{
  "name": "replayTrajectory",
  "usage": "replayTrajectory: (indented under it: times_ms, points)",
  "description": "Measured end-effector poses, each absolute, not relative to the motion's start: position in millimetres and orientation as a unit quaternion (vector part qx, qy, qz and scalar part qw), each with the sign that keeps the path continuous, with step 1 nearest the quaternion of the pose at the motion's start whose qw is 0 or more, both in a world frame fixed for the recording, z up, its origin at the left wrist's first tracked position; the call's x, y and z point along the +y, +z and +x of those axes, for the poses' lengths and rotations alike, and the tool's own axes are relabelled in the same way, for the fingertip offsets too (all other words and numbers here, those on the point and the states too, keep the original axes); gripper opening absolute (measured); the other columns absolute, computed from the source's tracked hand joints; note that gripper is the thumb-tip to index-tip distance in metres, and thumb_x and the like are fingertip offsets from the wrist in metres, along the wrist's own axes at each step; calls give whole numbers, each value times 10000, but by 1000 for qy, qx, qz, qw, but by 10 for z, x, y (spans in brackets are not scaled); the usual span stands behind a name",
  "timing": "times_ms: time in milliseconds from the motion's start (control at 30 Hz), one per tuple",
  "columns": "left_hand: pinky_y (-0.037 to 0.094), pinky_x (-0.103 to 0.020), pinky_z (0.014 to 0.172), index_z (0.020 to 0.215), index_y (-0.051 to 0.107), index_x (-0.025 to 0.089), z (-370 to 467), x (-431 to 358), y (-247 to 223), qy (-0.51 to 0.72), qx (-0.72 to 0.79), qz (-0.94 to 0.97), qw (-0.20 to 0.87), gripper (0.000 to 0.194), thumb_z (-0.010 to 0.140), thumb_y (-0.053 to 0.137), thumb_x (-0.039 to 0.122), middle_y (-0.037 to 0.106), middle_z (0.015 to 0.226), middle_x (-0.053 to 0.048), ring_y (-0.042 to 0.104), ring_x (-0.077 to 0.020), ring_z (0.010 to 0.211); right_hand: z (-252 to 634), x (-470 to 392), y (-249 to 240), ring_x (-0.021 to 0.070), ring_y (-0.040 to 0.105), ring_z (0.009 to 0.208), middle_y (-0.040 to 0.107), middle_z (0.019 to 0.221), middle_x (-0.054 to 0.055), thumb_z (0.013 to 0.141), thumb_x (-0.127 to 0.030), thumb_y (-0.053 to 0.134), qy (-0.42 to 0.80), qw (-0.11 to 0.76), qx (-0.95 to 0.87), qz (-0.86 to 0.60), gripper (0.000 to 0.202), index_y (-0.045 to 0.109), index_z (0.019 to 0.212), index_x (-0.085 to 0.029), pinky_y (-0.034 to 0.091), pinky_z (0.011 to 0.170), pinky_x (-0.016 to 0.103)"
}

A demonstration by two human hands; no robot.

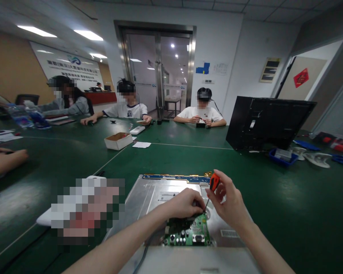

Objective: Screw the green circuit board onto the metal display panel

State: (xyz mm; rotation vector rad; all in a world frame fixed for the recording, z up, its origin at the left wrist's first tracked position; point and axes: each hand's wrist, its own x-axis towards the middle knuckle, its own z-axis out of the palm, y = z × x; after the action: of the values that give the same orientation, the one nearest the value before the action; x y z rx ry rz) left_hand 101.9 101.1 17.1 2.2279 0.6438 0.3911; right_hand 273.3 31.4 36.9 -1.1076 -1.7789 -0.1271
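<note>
Screwdriver (214, 182) at the far edge of our green circuit board (198, 230)
We pinch its orange-and-black handle between the thumb and fingers of our right hand (230, 199), the shaft slanting down to the board, which lies on a silvery metal panel (147, 203) on the green table (288, 213). Our left hand (187, 201) is curled beside the tip; we cannot tell whether it grips anything.

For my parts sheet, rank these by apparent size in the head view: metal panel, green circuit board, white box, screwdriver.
1. Metal panel
2. Green circuit board, partly hidden
3. White box, farther off, so its true rank is unsure
4. Screwdriver
</note>
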Motion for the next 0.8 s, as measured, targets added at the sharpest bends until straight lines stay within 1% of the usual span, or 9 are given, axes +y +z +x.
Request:
replayTrajectory:
  times_ms: [167, 333, 467, 600, 800]
  points:
    - [446, -222, 667, 803, 773, 153, 1019, 1013, 168, 154, 247, 875, 387, 158, 746, 674, 44, 711, 727, -5, 625, -165, 695, 2723, 277, 388, 121, 570, 486, 605, 702, -14, 946, -208, 482, -32, 486, -754, -440, 487, 327, 1406, -184, 456, 434, 212]
    - [453, -228, 682, 840, 769, 161, 1022, 1028, 148, 150, 241, 876, 390, 173, 747, 677, 47, 723, 768, -2, 635, -169, 716, 2682, 258, 380, 104, 525, 442, 591, 685, -30, 927, -164, 473, -34, 489, -762, -423, 530, 309, 1430, -201, 421, 416, 205]
    - [456, -225, 679, 831, 762, 163, 1023, 1041, 134, 149, 236, 876, 395, 170, 743, 676, 45, 724, 778, -1, 640, -170, 722, 2672, 268, 358, 109, 540, 468, 580, 693, -33, 934, -183, 490, -45, 494, -758, -423, 507, 331, 1414, -216, 430, 432, 210]
    - [463, -230, 680, 848, 760, 150, 1024, 1041, 137, 151, 232, 873, 400, 177, 751, 664, 37, 736, 816, -17, 649, -174, 729, 2690, 285, 343, 106, 522, 454, 541, 661, -53, 945, -216, 505, -69, 497, -748, -434, 460, 362, 1382, -226, 416, 422, 207]
    - [470, -228, 670, 857, 763, 149, 1018, 1034, 156, 153, 230, 869, 410, 189, 750, 664, 29, 736, 809, -18, 652, -172, 724, 2720, 272, 355, 112, 532, 464, 543, 673, -45, 955, -238, 508, -55, 487, -755, -435, 476, 329, 1396, -212, 432, 423, 211]
